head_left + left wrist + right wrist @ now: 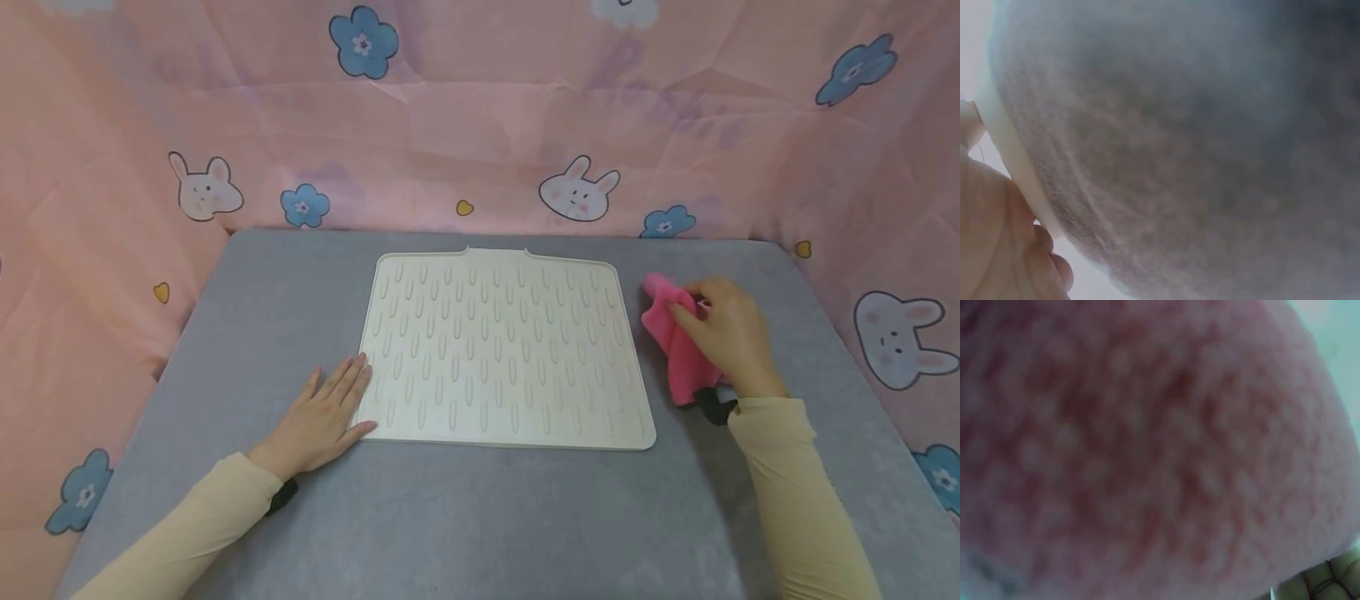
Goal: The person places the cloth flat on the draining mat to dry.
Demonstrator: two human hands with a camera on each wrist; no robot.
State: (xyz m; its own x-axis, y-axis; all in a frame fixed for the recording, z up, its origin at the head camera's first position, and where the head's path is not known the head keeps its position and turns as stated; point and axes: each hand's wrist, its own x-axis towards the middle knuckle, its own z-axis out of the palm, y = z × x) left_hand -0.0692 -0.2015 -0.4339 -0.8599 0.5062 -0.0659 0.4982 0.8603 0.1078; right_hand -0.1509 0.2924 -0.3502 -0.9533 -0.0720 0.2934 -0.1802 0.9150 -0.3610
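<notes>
A cream-coloured mat or tray (491, 350) with rows of raised oval ridges lies flat on the grey table. My left hand (318, 421) rests with straight fingers on its near left edge; the left wrist view shows part of that palm (997, 231) beside the pale edge (1019, 162). To the right of the mat, my right hand (727, 329) pinches a bunched pink cloth (686, 358) between thumb and fingers. The cloth hangs down towards the table; whether it touches the surface I cannot tell. Blurred cloth (1160, 450) fills most of the right wrist view.
The grey table (480, 517) extends around the mat on all sides. A pink curtain (465, 125) printed with rabbits and blue flowers hangs behind the table and along both sides. A dark wrist strap (283, 497) shows under the left sleeve.
</notes>
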